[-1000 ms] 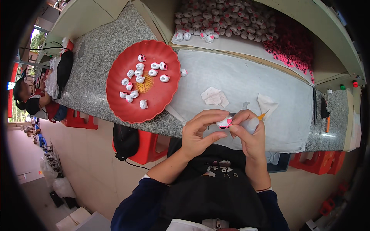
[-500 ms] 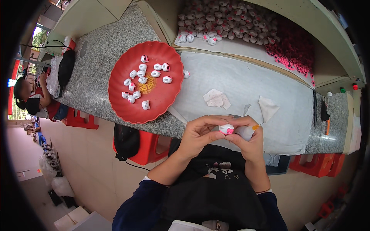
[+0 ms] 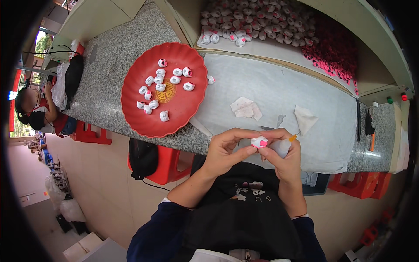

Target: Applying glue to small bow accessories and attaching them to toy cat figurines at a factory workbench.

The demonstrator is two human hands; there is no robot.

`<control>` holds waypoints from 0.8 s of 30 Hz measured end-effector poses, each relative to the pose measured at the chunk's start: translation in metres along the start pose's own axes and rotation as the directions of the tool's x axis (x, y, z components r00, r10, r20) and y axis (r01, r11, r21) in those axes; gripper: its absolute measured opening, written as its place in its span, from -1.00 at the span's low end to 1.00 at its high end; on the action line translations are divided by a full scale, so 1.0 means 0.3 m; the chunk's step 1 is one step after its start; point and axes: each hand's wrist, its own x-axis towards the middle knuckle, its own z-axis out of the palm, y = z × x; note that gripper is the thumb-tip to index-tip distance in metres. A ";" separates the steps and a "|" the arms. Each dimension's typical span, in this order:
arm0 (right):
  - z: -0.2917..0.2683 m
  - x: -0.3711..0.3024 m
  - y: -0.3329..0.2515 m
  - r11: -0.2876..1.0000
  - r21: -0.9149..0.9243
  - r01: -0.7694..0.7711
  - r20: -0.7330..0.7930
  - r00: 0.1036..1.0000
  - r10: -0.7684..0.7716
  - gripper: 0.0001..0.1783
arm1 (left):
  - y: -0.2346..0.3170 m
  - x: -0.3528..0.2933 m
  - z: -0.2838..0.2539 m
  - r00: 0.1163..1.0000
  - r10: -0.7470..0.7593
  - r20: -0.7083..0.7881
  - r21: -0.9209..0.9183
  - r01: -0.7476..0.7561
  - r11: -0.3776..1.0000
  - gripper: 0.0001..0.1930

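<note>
Over the near edge of the paper-covered worktop, my left hand (image 3: 218,153) pinches a small rounded white toy piece (image 3: 259,142) with pink parts on it. My right hand (image 3: 289,163) closes round a small translucent squeeze bottle (image 3: 281,149) with an orange tip and a thin needle. The right thumb and fingertips also touch the toy piece, so both hands meet at it. To their left, a red scalloped plate (image 3: 132,98) bears several similar white and pink pieces (image 3: 160,87). One more piece (image 3: 211,80) lies beside the plate's right rim.
On the white paper (image 3: 262,81) lie two crumpled tissues (image 3: 246,108) (image 3: 305,120) and a grey blade-like scrap (image 3: 280,121). A shelf behind holds heaped white pieces (image 3: 257,22) and small pink parts (image 3: 329,56). Red stools (image 3: 168,168) stand below; another person (image 3: 43,109) sits far left.
The toy piece has turned slightly in my fingers, showing more of its pink patch. Both hands have shifted a little to the right, still holding the piece and the bottle.
</note>
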 end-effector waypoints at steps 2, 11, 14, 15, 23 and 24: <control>0.000 0.000 0.003 1.000 0.003 -0.001 0.006 1.000 0.001 -0.74 | -0.009 -0.005 0.005 1.000 -0.001 -0.021 -0.004 0.001 1.000 -0.73; 0.003 -0.002 -0.005 1.000 -0.007 -0.016 -0.008 1.000 0.016 -0.72 | -0.037 0.000 -0.001 0.998 -0.062 0.003 -0.203 0.061 0.977 -0.73; 0.015 -0.006 -0.019 1.000 0.019 -0.008 0.011 1.000 0.008 -0.73 | -0.043 -0.005 -0.008 0.995 -0.100 0.009 -0.304 0.099 0.947 -0.76; 0.015 -0.007 -0.022 1.000 0.023 -0.019 0.023 1.000 0.018 -0.73 | -0.041 -0.005 -0.010 0.988 -0.154 0.015 -0.358 0.149 0.922 -0.77; -0.001 -0.002 -0.029 0.999 -0.005 -0.049 0.013 0.999 0.049 -0.75 | -0.058 0.007 0.002 0.978 -0.204 -0.044 -0.355 0.176 0.918 -0.77; -0.014 0.002 -0.034 0.998 -0.043 -0.043 -0.044 0.998 0.041 -0.75 | -0.061 0.010 0.006 0.976 -0.198 -0.092 -0.331 0.158 0.930 -0.77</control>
